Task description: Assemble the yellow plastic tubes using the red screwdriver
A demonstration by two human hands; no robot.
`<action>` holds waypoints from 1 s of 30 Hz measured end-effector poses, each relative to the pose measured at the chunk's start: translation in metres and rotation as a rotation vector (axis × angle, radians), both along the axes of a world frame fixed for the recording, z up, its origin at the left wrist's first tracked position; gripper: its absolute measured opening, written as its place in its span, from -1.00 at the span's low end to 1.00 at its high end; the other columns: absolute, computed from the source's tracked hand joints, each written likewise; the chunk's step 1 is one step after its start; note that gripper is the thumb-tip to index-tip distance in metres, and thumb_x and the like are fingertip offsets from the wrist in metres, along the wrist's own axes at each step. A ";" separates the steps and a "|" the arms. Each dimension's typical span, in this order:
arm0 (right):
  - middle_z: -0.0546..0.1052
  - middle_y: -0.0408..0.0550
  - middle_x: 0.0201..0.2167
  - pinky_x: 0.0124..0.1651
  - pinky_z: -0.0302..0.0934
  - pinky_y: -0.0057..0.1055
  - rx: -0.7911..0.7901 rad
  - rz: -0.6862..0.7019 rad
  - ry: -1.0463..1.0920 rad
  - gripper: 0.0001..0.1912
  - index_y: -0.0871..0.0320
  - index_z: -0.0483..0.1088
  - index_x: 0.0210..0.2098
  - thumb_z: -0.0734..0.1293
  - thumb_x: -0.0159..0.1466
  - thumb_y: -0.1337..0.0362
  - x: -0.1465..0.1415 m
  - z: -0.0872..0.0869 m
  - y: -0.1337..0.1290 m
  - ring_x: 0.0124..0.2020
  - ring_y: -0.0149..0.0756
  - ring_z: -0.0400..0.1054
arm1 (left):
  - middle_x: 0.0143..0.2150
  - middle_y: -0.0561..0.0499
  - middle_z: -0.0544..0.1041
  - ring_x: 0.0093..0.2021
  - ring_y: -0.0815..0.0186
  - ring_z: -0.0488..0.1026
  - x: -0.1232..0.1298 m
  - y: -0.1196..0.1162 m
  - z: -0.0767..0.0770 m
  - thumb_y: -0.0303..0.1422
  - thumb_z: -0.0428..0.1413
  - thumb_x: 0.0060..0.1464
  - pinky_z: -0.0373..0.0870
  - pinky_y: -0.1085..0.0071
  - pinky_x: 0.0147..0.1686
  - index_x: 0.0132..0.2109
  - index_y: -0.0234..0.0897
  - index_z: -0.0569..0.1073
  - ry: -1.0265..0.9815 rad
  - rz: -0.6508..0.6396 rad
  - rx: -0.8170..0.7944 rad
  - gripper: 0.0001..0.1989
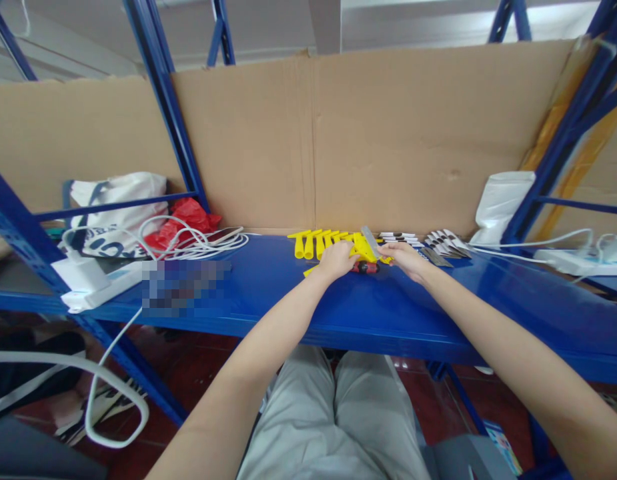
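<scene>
My left hand (pixel 337 260) has its fingers curled at the edge of a yellow plastic piece (pixel 361 245), apparently a tool handle, and hides part of it. Between the thumb and fingers of my right hand (pixel 405 259) is the lower end of a flat grey blade (pixel 369 240), which stands tilted against the yellow piece. A red and black tool grip (pixel 365 267), perhaps a screwdriver's, lies just below the two hands. Left of them is a row of several yellow handles (pixel 308 247). To the right lie several black-and-white striped pieces (pixel 444 243) and a flat metal plate (pixel 437 257).
The blue shelf (pixel 268 293) has cardboard (pixel 388 140) behind it and blue posts at both sides. At left are a power strip (pixel 108 287), coiled white cable (pixel 203 245), red plastic bag (pixel 185 223) and white cloth bag (pixel 118 207). A white packet (pixel 501 207) stands at right.
</scene>
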State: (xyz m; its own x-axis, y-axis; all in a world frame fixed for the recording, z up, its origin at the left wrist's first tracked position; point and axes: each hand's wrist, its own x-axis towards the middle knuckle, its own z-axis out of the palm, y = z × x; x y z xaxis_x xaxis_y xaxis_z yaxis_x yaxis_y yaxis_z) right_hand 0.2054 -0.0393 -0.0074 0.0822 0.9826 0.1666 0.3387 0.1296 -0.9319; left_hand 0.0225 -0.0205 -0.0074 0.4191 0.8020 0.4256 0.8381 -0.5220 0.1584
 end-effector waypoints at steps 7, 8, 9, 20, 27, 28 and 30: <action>0.35 -0.17 -0.60 -0.49 -0.05 -0.51 -0.025 0.021 -0.039 -0.82 0.17 0.36 -0.57 0.39 0.07 0.23 -0.003 0.001 -0.004 -0.51 -0.46 0.15 | 0.06 -0.16 0.54 0.11 0.12 0.44 0.001 -0.004 0.002 -0.27 0.05 0.23 0.36 0.26 0.08 0.02 -0.29 0.51 0.002 -0.030 0.020 -0.70; 0.35 -0.18 -0.60 -0.50 -0.06 -0.51 -0.022 0.015 -0.045 -0.82 0.17 0.36 -0.57 0.39 0.07 0.23 -0.003 0.001 -0.004 -0.51 -0.46 0.15 | 0.06 -0.16 0.54 0.11 0.12 0.45 0.001 -0.005 0.002 -0.27 0.04 0.24 0.36 0.26 0.08 0.02 -0.29 0.50 0.006 -0.031 0.020 -0.70; 0.34 -0.18 -0.61 -0.50 -0.06 -0.51 -0.019 0.007 -0.049 -0.82 0.17 0.36 -0.57 0.38 0.06 0.23 -0.003 0.001 -0.004 -0.52 -0.46 0.14 | 0.06 -0.16 0.54 0.11 0.12 0.45 0.001 -0.006 0.003 -0.27 0.04 0.24 0.36 0.26 0.07 0.03 -0.29 0.50 0.009 -0.028 0.020 -0.69; 0.40 -0.16 -0.58 -0.48 -0.02 -0.51 -0.006 0.007 -0.061 -0.89 0.18 0.38 -0.58 0.33 0.05 0.31 -0.004 0.002 -0.002 -0.51 -0.46 0.17 | 0.07 -0.14 0.50 0.03 0.16 0.48 0.001 -0.012 0.002 -0.34 -0.09 0.31 0.38 0.30 -0.02 0.29 -0.12 0.31 0.213 -0.146 0.117 -0.56; 0.39 -0.17 -0.60 -0.48 -0.03 -0.50 -0.043 0.076 -0.027 -0.88 0.18 0.38 -0.60 0.39 0.00 0.31 0.001 -0.001 0.001 -0.51 -0.47 0.17 | 0.04 -0.17 0.48 0.01 0.14 0.47 0.004 -0.012 -0.002 -0.43 -0.13 0.30 0.38 0.28 -0.06 0.30 -0.10 0.30 0.252 -0.159 0.154 -0.53; 0.38 -0.17 -0.61 -0.48 -0.03 -0.50 -0.045 0.084 -0.023 -0.88 0.18 0.38 -0.60 0.39 0.00 0.31 0.002 -0.001 0.001 -0.51 -0.47 0.16 | 0.05 -0.16 0.48 0.01 0.15 0.47 0.005 -0.012 -0.002 -0.46 -0.13 0.29 0.38 0.28 -0.06 0.31 -0.10 0.29 0.253 -0.156 0.150 -0.51; 0.38 -0.17 -0.61 -0.48 -0.03 -0.50 -0.049 0.096 -0.013 -0.88 0.18 0.38 -0.60 0.40 -0.01 0.30 0.003 -0.001 0.001 -0.51 -0.47 0.17 | 0.06 -0.16 0.47 0.01 0.15 0.46 0.005 -0.013 -0.002 -0.49 -0.13 0.27 0.38 0.29 -0.05 0.32 -0.08 0.28 0.254 -0.154 0.137 -0.48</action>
